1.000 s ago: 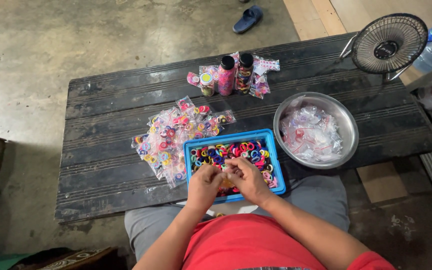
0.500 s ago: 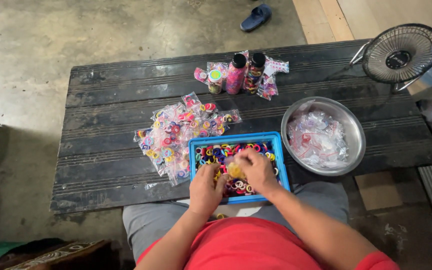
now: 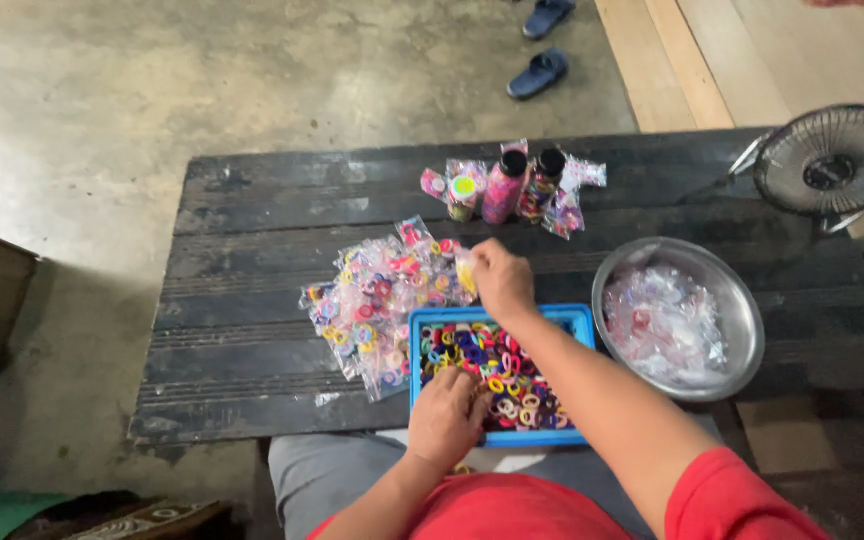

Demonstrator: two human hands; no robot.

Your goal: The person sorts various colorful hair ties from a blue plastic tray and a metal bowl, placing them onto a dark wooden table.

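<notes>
1. The right hand [image 3: 502, 281] pinches a small filled packet [image 3: 466, 272] at the edge of the pile of filled packets [image 3: 382, 300].
2. The left hand [image 3: 449, 415], fingers curled, rests in the blue tray [image 3: 497, 312] of colourful hair ties [image 3: 497, 375]; whether it grips any is unclear.

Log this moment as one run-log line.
left hand: in blue plastic tray of coloured hair bands | right hand: holds small filled clear bag at pile of filled bags

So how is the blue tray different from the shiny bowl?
The blue tray is rectangular plastic; the metal bowl is round and shiny. The tray holds loose colourful hair ties, the bowl clear little bags. The left hand rests in the tray; no hand touches the bowl. Both sit on the dark wooden table.
</notes>
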